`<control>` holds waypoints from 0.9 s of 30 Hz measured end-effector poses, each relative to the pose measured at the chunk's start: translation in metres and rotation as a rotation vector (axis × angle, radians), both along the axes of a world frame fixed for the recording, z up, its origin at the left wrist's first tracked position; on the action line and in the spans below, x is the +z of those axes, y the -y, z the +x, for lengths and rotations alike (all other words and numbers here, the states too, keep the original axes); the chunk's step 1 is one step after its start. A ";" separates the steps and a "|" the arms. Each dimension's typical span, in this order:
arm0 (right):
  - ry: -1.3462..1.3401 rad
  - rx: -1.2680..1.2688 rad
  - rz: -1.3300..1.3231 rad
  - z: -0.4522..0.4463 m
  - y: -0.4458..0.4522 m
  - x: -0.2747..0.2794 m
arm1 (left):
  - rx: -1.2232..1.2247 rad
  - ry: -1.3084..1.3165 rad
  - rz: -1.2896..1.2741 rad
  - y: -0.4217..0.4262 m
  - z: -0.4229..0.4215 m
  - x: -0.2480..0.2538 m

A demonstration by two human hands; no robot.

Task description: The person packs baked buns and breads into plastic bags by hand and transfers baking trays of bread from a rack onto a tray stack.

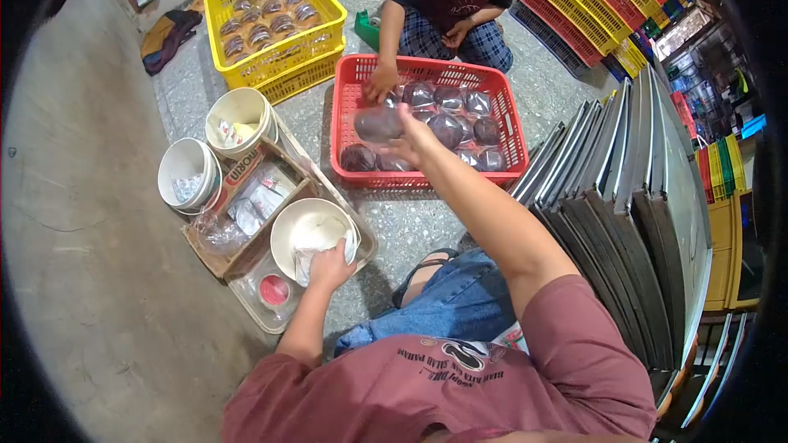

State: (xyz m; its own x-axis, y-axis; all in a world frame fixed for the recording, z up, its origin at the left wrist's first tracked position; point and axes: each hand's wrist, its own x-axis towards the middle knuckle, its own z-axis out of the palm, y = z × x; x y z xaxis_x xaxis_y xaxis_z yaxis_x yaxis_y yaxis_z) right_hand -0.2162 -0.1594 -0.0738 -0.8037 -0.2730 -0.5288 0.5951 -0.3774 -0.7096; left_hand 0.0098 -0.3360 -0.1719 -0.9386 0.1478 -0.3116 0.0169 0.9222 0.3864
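My right hand (413, 141), smeared by motion, reaches over the red crate (428, 183). A dark brown round bun (378, 125), also blurred, is at its fingers. Several similar buns, shiny as if in clear wrap, lie in the crate, such as one bun (446, 130) beside my hand. Lower left, my left hand (331, 265) is closed on thin white material (304, 262) at the rim of a white bucket (283, 221). Whether that material is cloth or plastic I cannot tell. Another person's hand (382, 82) dips into the crate's far left corner.
Yellow crates (275, 74) holding wrapped buns stand beyond the red one. Two more white buckets (185, 168) and a cardboard box (238, 262) with plastic packets stand at left. Upright metal trays (611, 221) crowd the right. A green tape dispenser (367, 31) lies near the other person (455, 0).
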 end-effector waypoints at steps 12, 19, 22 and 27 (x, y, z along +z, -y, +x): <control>-0.083 0.441 -0.032 0.114 -0.041 0.128 | -0.004 0.007 -0.042 -0.003 0.000 0.002; -0.556 0.496 0.622 0.223 -0.156 0.171 | 0.029 0.081 -0.061 -0.006 0.000 0.002; -0.521 0.158 0.883 0.278 -0.208 0.164 | 0.024 0.117 -0.078 -0.005 -0.001 -0.011; -0.349 -0.378 1.155 0.361 -0.277 0.127 | 0.035 0.034 -0.046 0.006 -0.002 -0.040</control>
